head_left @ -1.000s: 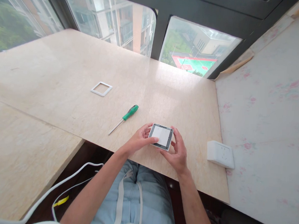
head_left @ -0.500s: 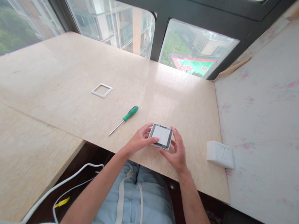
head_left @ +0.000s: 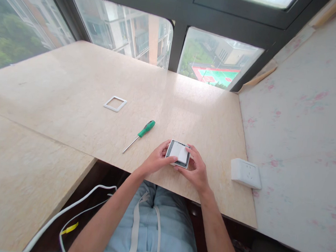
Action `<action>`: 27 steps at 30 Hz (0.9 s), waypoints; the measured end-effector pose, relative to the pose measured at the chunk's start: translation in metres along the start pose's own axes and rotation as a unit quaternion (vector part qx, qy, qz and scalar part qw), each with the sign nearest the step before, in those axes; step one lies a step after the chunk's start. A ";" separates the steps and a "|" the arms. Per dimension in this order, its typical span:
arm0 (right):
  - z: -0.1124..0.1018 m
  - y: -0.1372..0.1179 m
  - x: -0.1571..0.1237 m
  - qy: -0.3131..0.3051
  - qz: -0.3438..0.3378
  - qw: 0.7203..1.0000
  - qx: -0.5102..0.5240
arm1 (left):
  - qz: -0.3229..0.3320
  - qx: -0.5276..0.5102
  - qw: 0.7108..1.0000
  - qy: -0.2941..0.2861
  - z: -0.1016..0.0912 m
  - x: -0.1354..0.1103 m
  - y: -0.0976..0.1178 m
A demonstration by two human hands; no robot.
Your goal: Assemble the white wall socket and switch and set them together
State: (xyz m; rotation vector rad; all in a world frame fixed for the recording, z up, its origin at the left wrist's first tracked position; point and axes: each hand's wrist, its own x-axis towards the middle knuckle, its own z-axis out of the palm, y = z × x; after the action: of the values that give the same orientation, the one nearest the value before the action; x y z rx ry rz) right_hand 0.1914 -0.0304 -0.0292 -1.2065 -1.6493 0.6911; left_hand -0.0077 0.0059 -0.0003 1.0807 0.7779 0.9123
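Observation:
Between my two hands is a square wall switch [head_left: 178, 152], with a white rocker face and a dark grey border. My left hand [head_left: 159, 159] grips its left side, the thumb lying across the lower left of the white face. From the right, my right hand [head_left: 195, 168] holds it too, with a fingertip on the upper right of the face and the thumb at the lower edge. A green-handled screwdriver [head_left: 146, 129] lies on the stone surface just left of the hands. Farther left, a thin white square frame [head_left: 115, 103] rests flat.
The marble-look sill [head_left: 204, 117] runs up to the dark window frame [head_left: 176, 44]. At the right, a white socket box [head_left: 246, 173] stands against the flowered wall [head_left: 302, 134]. White cables [head_left: 91, 192] hang in the gap below the sill, near my legs.
My right index finger has moved from the switch's edge onto the upper right of its white face. The switch has shifted slightly left and tilted. The screwdriver and frame lie where they were.

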 end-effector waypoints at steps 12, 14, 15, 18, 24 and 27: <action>-0.002 -0.009 0.003 -0.006 -0.042 0.998 -0.047 | -0.015 -0.012 0.999 0.034 0.001 0.001 0.001; -0.003 -0.010 0.002 -0.015 -0.052 0.998 -0.041 | -0.042 -0.011 0.996 0.079 0.003 0.004 0.002; -0.003 -0.010 0.002 -0.021 -0.058 0.997 -0.039 | -0.053 -0.008 0.994 0.097 0.004 0.005 0.003; -0.003 -0.010 0.001 -0.032 -0.082 0.995 -0.043 | -0.065 -0.005 0.992 0.109 0.006 0.007 0.006; -0.002 -0.008 0.001 -0.026 -0.118 0.991 -0.054 | -0.072 -0.036 0.992 0.096 0.006 0.006 0.010; -0.002 -0.009 0.002 -0.032 -0.107 0.992 -0.055 | -0.066 -0.028 0.992 0.100 0.006 0.007 0.009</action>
State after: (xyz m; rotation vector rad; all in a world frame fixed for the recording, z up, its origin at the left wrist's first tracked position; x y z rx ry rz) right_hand 0.1897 -0.0320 -0.0204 -1.0729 -1.8584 0.5140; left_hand -0.0017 0.0112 0.0092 0.8870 0.9729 0.9329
